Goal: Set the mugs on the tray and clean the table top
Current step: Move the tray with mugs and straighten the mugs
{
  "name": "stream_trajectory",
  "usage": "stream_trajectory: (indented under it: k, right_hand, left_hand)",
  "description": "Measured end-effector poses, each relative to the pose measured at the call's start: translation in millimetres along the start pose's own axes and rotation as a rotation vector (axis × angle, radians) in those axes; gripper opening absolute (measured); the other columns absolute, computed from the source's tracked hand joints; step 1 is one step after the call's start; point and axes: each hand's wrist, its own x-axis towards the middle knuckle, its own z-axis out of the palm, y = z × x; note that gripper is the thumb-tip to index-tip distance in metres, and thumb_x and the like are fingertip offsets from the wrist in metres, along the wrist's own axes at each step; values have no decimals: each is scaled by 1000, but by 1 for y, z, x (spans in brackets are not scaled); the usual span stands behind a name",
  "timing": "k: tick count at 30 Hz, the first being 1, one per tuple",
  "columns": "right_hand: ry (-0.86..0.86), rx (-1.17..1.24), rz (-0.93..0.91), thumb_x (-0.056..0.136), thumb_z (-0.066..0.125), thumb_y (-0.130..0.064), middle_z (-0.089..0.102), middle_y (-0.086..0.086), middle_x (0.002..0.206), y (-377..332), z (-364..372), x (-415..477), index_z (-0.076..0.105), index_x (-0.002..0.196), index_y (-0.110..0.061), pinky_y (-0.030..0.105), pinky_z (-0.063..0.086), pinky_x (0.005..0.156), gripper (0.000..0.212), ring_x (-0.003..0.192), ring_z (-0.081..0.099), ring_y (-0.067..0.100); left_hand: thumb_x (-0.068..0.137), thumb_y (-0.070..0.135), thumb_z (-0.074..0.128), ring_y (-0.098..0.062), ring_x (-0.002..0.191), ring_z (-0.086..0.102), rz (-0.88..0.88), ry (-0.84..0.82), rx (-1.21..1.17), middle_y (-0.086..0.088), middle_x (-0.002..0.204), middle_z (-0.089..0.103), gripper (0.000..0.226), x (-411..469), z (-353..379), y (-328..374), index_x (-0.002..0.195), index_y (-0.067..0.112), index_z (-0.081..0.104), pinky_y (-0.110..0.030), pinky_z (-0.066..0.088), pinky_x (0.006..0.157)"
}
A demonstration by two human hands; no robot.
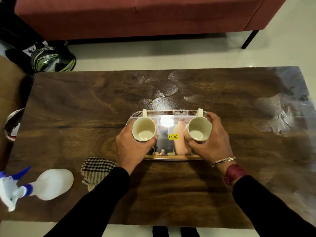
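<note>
Two cream mugs are over a shiny steel tray (171,113) in the middle of the dark wooden table (71,108). My left hand (131,147) wraps the left mug (144,129) from its near side. The right mug (199,128) is gripped by my right hand (213,142). Both mugs are upright and empty, handles pointing away from me. I cannot tell whether their bases touch the tray. A yellow price sticker (173,136) sits on the tray between them.
A checked cloth (97,168) lies on the table by my left forearm. A white spray bottle (51,183) with a blue nozzle lies on its side at the near left. Streaky wet patches (282,110) mark the table's far middle and right. A red sofa (136,16) stands beyond.
</note>
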Motion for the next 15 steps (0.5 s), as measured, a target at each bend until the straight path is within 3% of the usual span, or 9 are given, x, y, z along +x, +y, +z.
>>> stream_trajectory:
  k: [4, 8, 11, 15]
  right_hand:
    - [9, 16, 5, 57, 94, -33, 60, -5, 123, -1, 2, -3, 43, 141, -17, 26, 52, 88, 99, 103, 62, 14]
    - [15, 32, 15, 57, 95, -32, 62, -3, 122, 1, 6, -3, 43, 140, -19, 15, 46, 87, 99, 102, 62, 13]
    - [21, 53, 16, 56, 94, -31, 61, -5, 122, 4, 8, -4, 43, 139, -22, 4, 40, 84, 98, 102, 60, 10]
    - [35, 50, 14, 58, 93, -32, 59, -5, 125, 6, 12, -5, 41, 140, -23, 12, 40, 87, 97, 105, 60, 13]
  left_hand:
    - [63, 46, 97, -3, 96, 69, -11, -3, 12, 14, 109, 76, 67, -1, 1, 0, 122, 31, 68, -2, 46, 85]
    - [66, 47, 96, -6, 99, 70, -9, -10, 12, 13, 111, 76, 67, -1, 1, -1, 124, 31, 67, -22, 56, 88]
    - [67, 45, 95, -10, 100, 70, 5, -10, 23, 11, 112, 75, 68, -2, 1, -1, 126, 30, 66, -28, 58, 89]
    - [67, 45, 95, -13, 100, 70, 8, -27, 40, 6, 113, 75, 69, -2, 0, -3, 127, 27, 66, -27, 57, 88]
